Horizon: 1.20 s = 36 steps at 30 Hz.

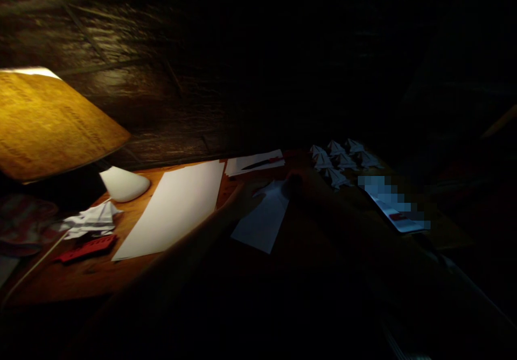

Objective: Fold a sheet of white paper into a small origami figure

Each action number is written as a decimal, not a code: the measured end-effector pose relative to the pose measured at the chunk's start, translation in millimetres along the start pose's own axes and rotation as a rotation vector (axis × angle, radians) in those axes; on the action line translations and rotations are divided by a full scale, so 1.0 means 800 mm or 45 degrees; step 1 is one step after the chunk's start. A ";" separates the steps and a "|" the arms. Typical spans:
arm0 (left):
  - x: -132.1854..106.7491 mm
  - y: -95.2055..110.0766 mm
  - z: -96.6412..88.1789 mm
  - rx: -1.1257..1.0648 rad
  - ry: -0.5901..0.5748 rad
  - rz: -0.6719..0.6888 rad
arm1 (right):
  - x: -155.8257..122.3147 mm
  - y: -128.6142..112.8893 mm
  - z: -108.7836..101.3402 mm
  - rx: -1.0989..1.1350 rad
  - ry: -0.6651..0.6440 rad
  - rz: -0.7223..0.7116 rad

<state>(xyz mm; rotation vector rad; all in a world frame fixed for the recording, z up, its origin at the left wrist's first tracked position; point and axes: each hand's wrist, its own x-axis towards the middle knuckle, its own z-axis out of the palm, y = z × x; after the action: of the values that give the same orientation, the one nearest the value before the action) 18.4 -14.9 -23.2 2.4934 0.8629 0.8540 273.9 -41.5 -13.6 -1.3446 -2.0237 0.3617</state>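
Observation:
A piece of white paper (262, 221), narrower at its far end and partly in shadow, lies between my hands in the middle of the view. My left hand (247, 199) holds its left side near the far end, with the thumb over the paper. At the far right corner, my right hand (298, 181) is closed on the same paper; deep shadow hides most of its fingers. Beyond them, a knife (262, 163) with a dark blade and reddish handle rests on a small stack of paper (238, 166).
Large white sheets (173, 209) lie left of my hands. Farther left are a lit lamp (56, 123) with its white base (123, 184), a crumpled striped cloth or paper (91, 221) and a red object (86, 248). Several folded paper shapes (337, 161) and a glowing phone (398, 209) sit right.

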 end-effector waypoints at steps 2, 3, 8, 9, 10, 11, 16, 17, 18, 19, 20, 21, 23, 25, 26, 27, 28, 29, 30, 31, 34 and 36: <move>0.000 0.003 -0.002 0.027 -0.045 0.055 | 0.001 0.002 0.000 0.002 0.003 0.005; 0.000 0.006 -0.003 0.034 -0.077 0.082 | 0.002 0.003 0.001 0.004 0.002 0.005; 0.002 0.020 -0.006 0.044 -0.206 0.230 | 0.006 0.008 0.003 0.005 0.042 -0.018; 0.002 0.023 -0.006 0.046 -0.210 0.245 | 0.006 0.008 0.003 -0.002 0.047 -0.018; 0.002 0.026 -0.006 0.047 -0.211 0.258 | 0.006 0.008 0.003 -0.011 0.052 -0.016; 0.001 0.028 -0.006 0.045 -0.213 0.273 | 0.006 0.008 0.002 -0.019 0.053 -0.015; 0.001 0.036 -0.005 -0.002 -0.244 0.273 | 0.006 0.006 -0.001 -0.029 0.030 0.003; 0.001 0.036 -0.003 -0.017 -0.250 0.248 | 0.006 0.006 -0.001 -0.019 0.027 0.021; 0.002 0.035 -0.001 -0.040 -0.259 0.227 | 0.006 0.006 -0.001 -0.009 0.031 0.041; 0.002 0.034 0.001 -0.067 -0.273 0.214 | 0.006 0.006 -0.001 -0.001 0.040 0.059; 0.002 0.032 0.003 -0.098 -0.290 0.207 | 0.006 0.006 0.000 0.005 0.052 0.076; 0.003 0.030 0.006 -0.126 -0.308 0.204 | 0.006 0.007 0.000 0.008 0.064 0.086; 0.003 0.026 0.009 -0.157 -0.312 0.202 | 0.006 0.008 0.001 0.006 0.079 0.097; 0.003 0.025 0.011 -0.138 -0.309 0.211 | 0.007 0.008 0.002 -0.003 0.088 0.103; 0.003 0.025 0.010 -0.124 -0.306 0.219 | 0.007 0.008 0.001 -0.006 0.089 0.106; 0.002 0.026 0.009 -0.108 -0.308 0.225 | 0.008 0.008 0.001 -0.009 0.090 0.109; 0.001 0.028 0.008 -0.092 -0.312 0.229 | 0.008 0.008 0.000 -0.013 0.087 0.110; 0.000 0.030 0.007 -0.075 -0.314 0.231 | 0.009 0.007 0.000 -0.018 0.081 0.110; -0.001 0.032 0.005 -0.055 -0.301 0.223 | 0.009 0.006 -0.001 -0.024 0.071 0.115; -0.002 0.034 0.003 -0.032 -0.270 0.206 | 0.009 0.005 -0.001 -0.027 0.059 0.124; -0.001 0.038 -0.002 0.056 -0.048 0.062 | 0.009 0.004 -0.001 0.014 0.017 0.138; 0.001 0.037 -0.005 0.112 0.088 -0.070 | 0.008 0.003 0.000 0.072 0.012 0.118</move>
<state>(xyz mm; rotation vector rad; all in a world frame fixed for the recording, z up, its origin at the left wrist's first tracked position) 29.2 -35.8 -4.4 2.5147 1.0081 0.9074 274.2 -34.4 -12.5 -1.4062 -1.9332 0.4497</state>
